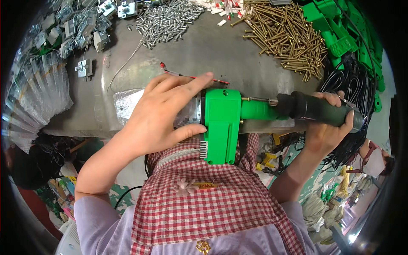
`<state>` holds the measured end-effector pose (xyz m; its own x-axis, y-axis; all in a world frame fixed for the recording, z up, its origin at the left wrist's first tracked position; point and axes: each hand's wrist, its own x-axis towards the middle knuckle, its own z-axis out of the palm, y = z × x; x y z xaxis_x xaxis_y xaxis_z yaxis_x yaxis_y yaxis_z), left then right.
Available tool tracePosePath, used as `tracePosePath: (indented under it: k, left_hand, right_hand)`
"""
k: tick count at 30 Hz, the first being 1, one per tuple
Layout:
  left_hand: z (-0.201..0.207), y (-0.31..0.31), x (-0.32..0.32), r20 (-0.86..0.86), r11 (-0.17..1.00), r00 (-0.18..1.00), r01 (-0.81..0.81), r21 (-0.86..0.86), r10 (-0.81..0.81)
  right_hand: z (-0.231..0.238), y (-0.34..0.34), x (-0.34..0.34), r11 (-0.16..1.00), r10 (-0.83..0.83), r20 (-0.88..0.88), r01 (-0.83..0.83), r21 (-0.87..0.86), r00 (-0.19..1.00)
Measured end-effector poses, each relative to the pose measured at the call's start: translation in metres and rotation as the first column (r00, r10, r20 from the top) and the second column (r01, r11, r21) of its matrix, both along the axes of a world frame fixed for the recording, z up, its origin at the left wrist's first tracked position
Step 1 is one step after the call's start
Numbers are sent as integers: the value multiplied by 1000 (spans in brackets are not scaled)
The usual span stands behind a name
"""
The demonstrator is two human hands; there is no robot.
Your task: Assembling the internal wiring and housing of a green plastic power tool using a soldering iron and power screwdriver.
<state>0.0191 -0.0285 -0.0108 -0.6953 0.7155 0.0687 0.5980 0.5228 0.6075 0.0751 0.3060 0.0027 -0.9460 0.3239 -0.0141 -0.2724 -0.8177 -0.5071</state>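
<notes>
My left hand [157, 112] is wrapped over the left end of a green plastic tool housing [222, 123], its index finger stretched along the top and its thumb against the near side. A row of metal teeth [204, 149] shows on the housing's left edge. My right hand [325, 129] grips a black power screwdriver [316, 110], held level. Its thin bit [257, 99] points left and reaches the housing's right side, above a green rounded handle [259, 110]. What lies under my left palm is mostly hidden.
Small silver screws [168, 23] and long brass screws [284, 36] lie in heaps at the back. Switch-like parts [85, 68] and clear plastic sleeves [46, 89] are left; green shells [331, 29] and black cables [348, 80] right. A red-tipped wire [163, 66] lies behind my left hand.
</notes>
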Motion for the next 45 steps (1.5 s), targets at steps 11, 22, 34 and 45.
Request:
tracePosePath:
  k: [11,22,34,45]
  left_hand:
    - [-4,2,-4,116,991,991,-76,113,63]
    - [-10,5,-4,96,960,995,-61,273,36]
    - [-2,2,-10,171,982,985,-49,182,17]
    - [53,15,-39,680,860,733,325,-393,34]
  right_hand:
    - [-10,-20,-12,996,-72,59,76,-52,996]
    - [-25,-27,-21,990,-122,13,122,-67,992]
    - [-28,-28,-22,989,-147,89,143,45,985]
    - [-46,-37,-14,947,45,13,-38,-319,999]
